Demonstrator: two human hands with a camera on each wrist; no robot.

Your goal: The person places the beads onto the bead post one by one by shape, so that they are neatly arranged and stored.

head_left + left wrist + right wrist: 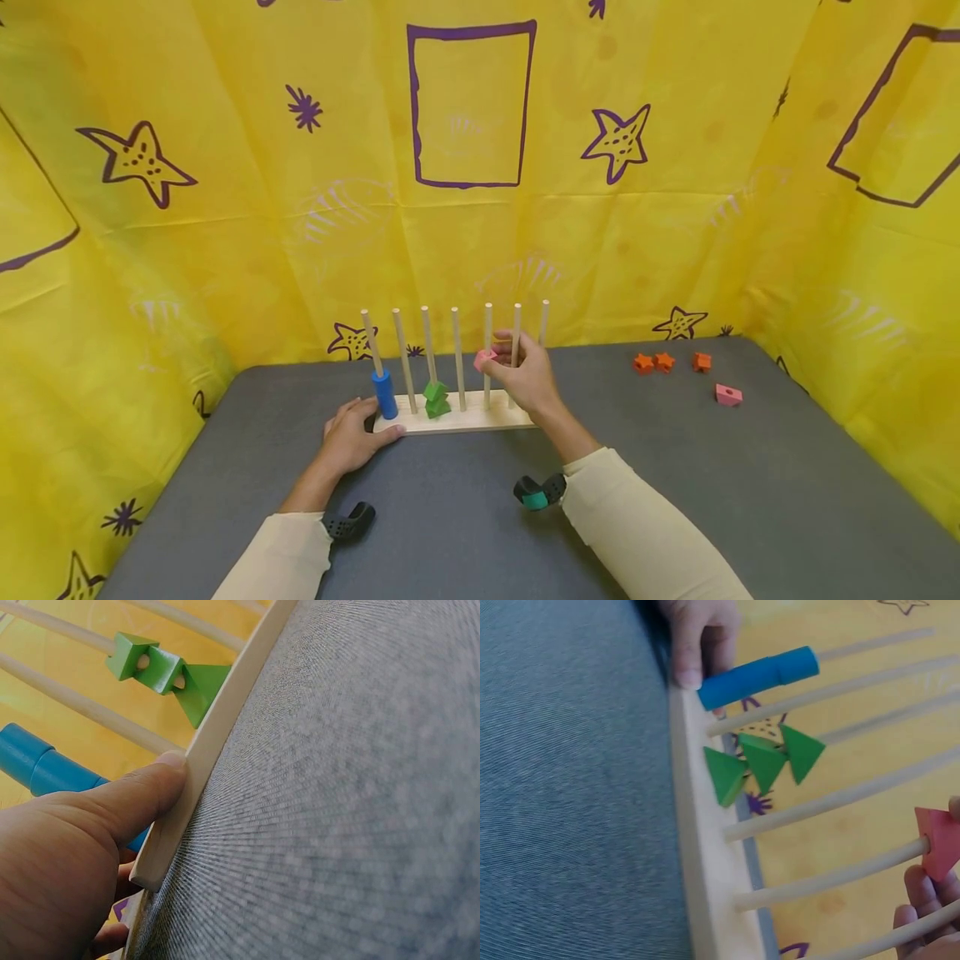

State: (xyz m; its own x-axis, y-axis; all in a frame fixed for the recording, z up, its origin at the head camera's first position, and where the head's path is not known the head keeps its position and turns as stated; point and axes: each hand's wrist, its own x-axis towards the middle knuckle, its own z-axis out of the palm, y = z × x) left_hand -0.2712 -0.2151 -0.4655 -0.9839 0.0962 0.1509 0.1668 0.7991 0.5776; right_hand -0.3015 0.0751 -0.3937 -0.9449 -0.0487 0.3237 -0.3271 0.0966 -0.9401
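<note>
A pink block with angled faces (485, 359), pinched in the right hand (531, 373), is threaded on the fifth peg from the left (487, 390), with bare peg between it and the pale wooden base (465, 422). The left hand (352, 433) grips the base's left end, thumb along its front edge. The first peg carries blue cylinders (385, 395), the third three green triangular blocks (436, 400). Grey table (450, 508) stretches frontward.

The yellow backdrop (480, 233) is brightly, evenly lit; faint shadows are cast on the bench (442, 517); in the right wrist view, pegs (810, 887) are bowed by distortion.
</note>
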